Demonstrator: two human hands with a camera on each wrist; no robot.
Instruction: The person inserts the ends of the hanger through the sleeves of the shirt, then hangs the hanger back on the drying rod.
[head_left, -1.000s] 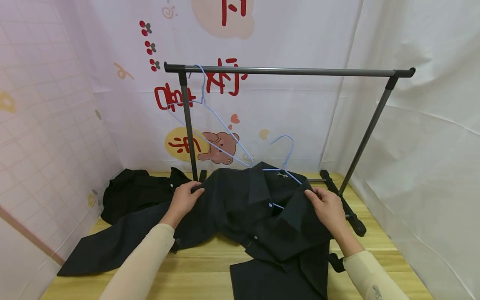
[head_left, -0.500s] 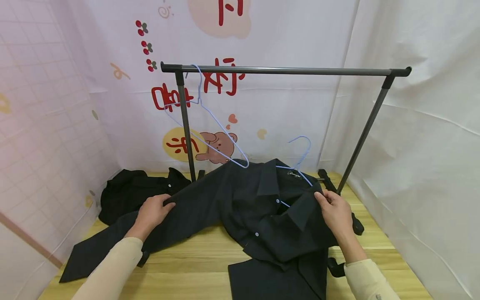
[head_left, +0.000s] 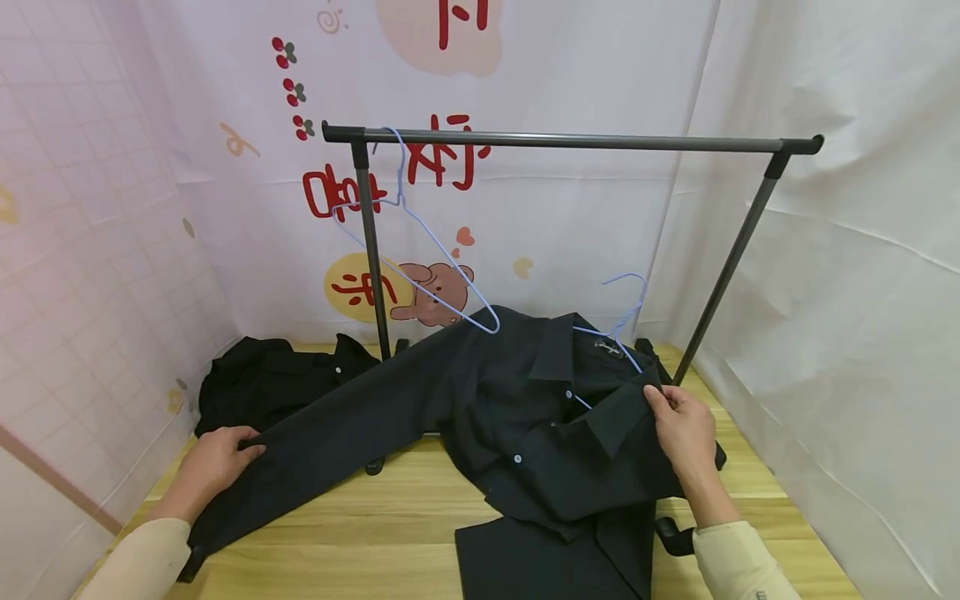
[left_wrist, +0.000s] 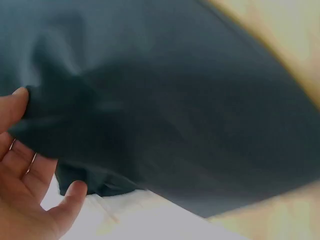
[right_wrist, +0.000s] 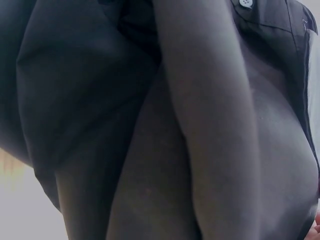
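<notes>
A black button-up shirt [head_left: 495, 383] spreads across the middle, collar toward the rack. Inside its neck sits a light blue wire hanger [head_left: 626, 321], hook sticking up above the collar. My left hand [head_left: 213, 467] pinches the upper edge of the stretched-out sleeve [head_left: 330, 433] near its cuff end; in the left wrist view, thumb and fingers [left_wrist: 37, 172] close on the dark cloth. On the other side, my right hand [head_left: 684, 429] grips the shirt by its shoulder beside the collar. Dark fabric [right_wrist: 210, 100] fills most of the right wrist view, with only a bit of fingers at the lower right.
A dark metal clothes rack [head_left: 570, 142] stands behind the shirt. From its bar's left end hangs a second blue hanger [head_left: 442, 237]. Another black garment [head_left: 262, 383] lies bunched at the back left of the wooden table [head_left: 375, 533]. White printed sheets [head_left: 570, 233] enclose the space.
My left hand has slid left and down along the sleeve toward its cuff, and the sleeve has straightened. My right hand, the collar and its hanger have shifted right.
</notes>
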